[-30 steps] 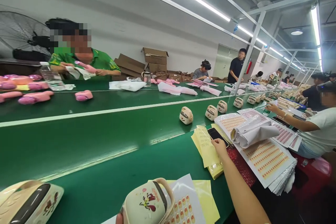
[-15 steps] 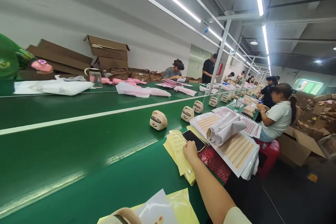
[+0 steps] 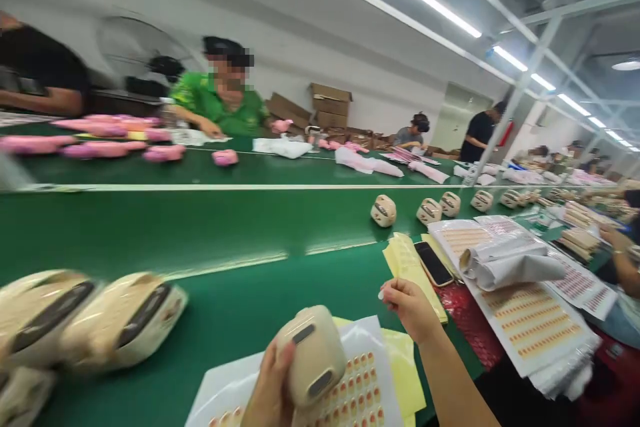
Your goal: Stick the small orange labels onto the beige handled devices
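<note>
My left hand (image 3: 270, 380) is wrapped round a beige plastic case (image 3: 317, 355) with rounded corners and two dark slots, tilted above a sheet of small orange-and-red stickers (image 3: 361, 387). Between the thumb and fingers of my right hand (image 3: 407, 303) is a small white sticker (image 3: 383, 295). That hand hovers beside yellow sticker sheets (image 3: 411, 265), with a black phone (image 3: 433, 263) just beyond them. More yellow backing paper (image 3: 405, 370) lies under the sticker sheet.
Larger-looking beige cases (image 3: 125, 320) stand close at my left. Several similar cases (image 3: 383, 211) line the green belt (image 3: 260, 220). Stacked sticker sheets with a rolled one (image 3: 515, 263) lie at right, over red bubble wrap (image 3: 470, 327). Co-workers sit across, near pink items (image 3: 107, 125).
My view has swung left and down. My right hand has come back from the yellow sheets with a small white sticker. My left hand with the case has come into view.
</note>
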`<state>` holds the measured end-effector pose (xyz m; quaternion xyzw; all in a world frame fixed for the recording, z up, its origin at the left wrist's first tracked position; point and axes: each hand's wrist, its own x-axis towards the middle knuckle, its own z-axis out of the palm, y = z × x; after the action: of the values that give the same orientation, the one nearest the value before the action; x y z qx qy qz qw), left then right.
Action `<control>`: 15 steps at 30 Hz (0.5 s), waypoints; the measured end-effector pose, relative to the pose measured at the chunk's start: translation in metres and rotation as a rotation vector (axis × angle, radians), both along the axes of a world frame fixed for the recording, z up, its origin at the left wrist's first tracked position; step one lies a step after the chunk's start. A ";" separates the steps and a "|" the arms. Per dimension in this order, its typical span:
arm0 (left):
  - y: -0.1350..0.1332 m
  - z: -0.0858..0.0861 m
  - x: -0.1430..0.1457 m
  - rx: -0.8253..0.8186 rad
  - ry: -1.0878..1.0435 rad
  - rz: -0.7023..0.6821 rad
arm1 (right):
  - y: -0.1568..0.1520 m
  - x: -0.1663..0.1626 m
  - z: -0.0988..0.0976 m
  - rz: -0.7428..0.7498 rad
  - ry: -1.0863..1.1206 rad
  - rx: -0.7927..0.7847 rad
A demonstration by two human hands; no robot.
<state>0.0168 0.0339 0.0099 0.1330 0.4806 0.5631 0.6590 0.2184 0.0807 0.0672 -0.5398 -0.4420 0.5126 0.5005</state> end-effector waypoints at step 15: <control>-0.020 0.025 0.008 0.178 0.030 0.098 | -0.048 -0.070 -0.001 0.230 0.010 0.069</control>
<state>0.0244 0.0141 0.0346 0.1758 0.4443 0.6330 0.6090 0.1480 0.0330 0.0659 -0.4656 -0.5158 0.5538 0.4588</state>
